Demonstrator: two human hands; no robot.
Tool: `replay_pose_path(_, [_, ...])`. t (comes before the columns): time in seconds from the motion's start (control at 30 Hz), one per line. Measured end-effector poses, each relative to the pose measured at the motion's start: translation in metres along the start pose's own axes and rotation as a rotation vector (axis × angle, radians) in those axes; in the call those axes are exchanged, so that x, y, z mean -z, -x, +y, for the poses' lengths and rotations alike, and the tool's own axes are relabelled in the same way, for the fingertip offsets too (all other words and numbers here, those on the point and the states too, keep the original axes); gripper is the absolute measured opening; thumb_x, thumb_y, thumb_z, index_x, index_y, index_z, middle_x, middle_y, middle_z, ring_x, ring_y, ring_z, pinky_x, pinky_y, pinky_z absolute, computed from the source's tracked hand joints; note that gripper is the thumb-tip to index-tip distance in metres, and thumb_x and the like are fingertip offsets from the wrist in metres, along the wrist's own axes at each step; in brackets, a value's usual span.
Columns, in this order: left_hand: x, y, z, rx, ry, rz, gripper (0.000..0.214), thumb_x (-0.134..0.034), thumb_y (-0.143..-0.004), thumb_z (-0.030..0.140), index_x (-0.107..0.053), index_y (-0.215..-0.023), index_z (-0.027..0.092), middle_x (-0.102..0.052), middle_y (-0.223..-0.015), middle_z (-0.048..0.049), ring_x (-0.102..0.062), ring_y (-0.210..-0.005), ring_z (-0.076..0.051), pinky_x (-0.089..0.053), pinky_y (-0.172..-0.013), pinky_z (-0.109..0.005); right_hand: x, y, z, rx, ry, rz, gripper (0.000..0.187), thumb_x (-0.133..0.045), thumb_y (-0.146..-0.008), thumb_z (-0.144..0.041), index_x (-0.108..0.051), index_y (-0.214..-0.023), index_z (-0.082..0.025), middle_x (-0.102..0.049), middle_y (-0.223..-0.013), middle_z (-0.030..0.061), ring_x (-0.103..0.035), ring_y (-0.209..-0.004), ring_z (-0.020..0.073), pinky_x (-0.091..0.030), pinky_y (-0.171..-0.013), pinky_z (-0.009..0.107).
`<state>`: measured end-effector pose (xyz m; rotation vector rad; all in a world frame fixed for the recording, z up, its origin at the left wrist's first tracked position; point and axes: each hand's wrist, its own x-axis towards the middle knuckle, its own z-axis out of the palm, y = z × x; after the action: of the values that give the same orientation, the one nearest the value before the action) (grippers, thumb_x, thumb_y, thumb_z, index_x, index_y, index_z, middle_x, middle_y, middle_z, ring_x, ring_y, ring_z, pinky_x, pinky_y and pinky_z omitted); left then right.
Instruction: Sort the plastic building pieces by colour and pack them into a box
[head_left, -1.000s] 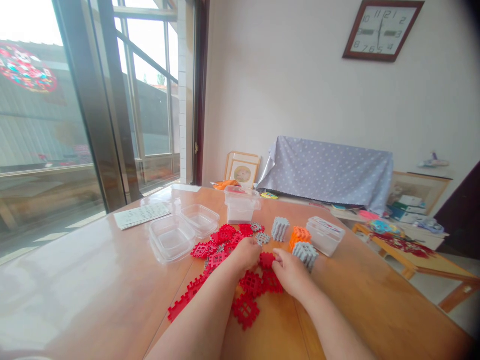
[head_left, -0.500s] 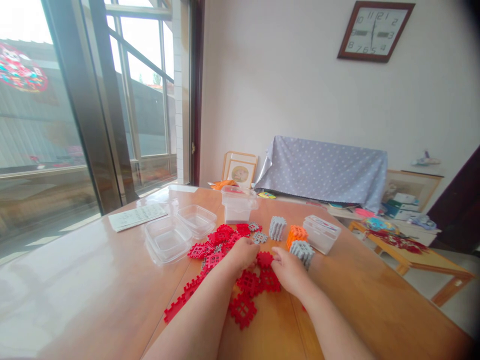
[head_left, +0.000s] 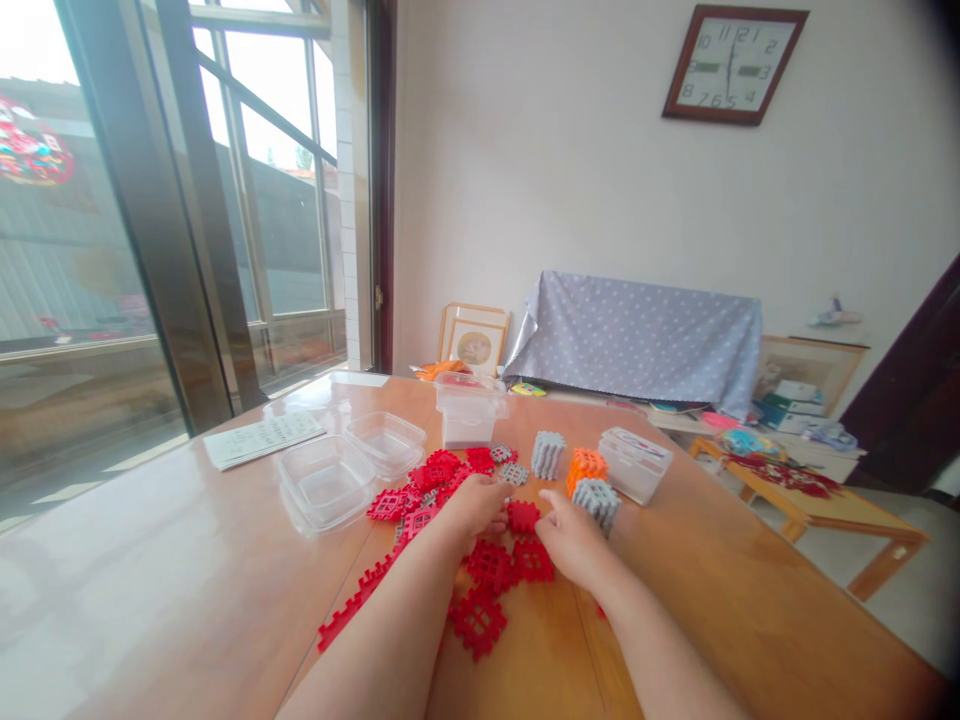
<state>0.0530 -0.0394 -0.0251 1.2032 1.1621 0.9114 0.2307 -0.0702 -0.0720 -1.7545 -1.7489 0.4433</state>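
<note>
Both of my hands rest on a wooden table (head_left: 750, 620) among flat red plastic grid tiles. My left hand (head_left: 474, 507) and my right hand (head_left: 571, 540) pinch one red tile (head_left: 523, 516) from opposite sides, fingers curled. More joined red tiles (head_left: 495, 566) lie just below the hands, and another one (head_left: 477, 622) sits nearer me. A heap of loose red tiles (head_left: 427, 482) spreads to the left of my left hand. Past my right hand stand a grey block of stacked tiles (head_left: 598, 501), an orange block (head_left: 585, 468) and a second grey block (head_left: 548, 454).
Two shallow clear trays (head_left: 330, 485) lie at the left, with a printed sheet (head_left: 259, 438) beyond them. A clear tub (head_left: 466, 415) stands behind the pile, and a lidded clear box (head_left: 634, 464) at the right. A low side table (head_left: 817, 500) and a covered sofa (head_left: 637, 335) stand beyond.
The view has drifted so everything sits slightly lower left in the picture. Both hands keep the same grip on the red tile; my right fingers have shifted a little.
</note>
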Motion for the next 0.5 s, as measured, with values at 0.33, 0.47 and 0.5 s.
replay_pose_path(0.33, [0.006, 0.000, 0.004, -0.015, 0.037, -0.072, 0.039, -0.075, -0.072, 0.051, -0.058, -0.074, 0.017, -0.046, -0.056, 0.0045, -0.047, -0.054, -0.010, -0.037, -0.054, -0.023, 0.021, 0.008, -0.023, 0.056, 0.059, 0.113, 0.032, -0.052, -0.088, -0.033, -0.067, -0.114, -0.020, -0.070, -0.088, 0.0040, -0.064, -0.082, 0.0195, -0.043, -0.071, 0.029])
replay_pose_path(0.47, [0.017, 0.001, 0.014, -0.091, 0.151, -0.004, 0.042, -0.073, -0.074, 0.054, -0.064, -0.088, 0.016, -0.064, -0.077, -0.0042, -0.061, -0.072, -0.015, -0.046, -0.067, -0.026, 0.025, 0.020, -0.046, 0.217, -0.043, 0.120, 0.032, -0.052, -0.091, -0.036, -0.065, -0.118, -0.024, -0.069, -0.094, 0.0033, -0.063, -0.084, 0.0189, -0.046, -0.077, 0.030])
replay_pose_path(0.5, [0.021, 0.000, 0.017, -0.098, 0.182, 0.024, 0.043, -0.073, -0.074, 0.054, -0.064, -0.091, 0.016, -0.067, -0.083, -0.0062, -0.063, -0.077, -0.016, -0.048, -0.071, -0.028, 0.024, 0.025, -0.052, 0.272, -0.035, 0.063, 0.033, -0.055, -0.090, -0.037, -0.066, -0.118, -0.025, -0.069, -0.097, 0.0037, -0.063, -0.087, 0.0198, -0.046, -0.079, 0.031])
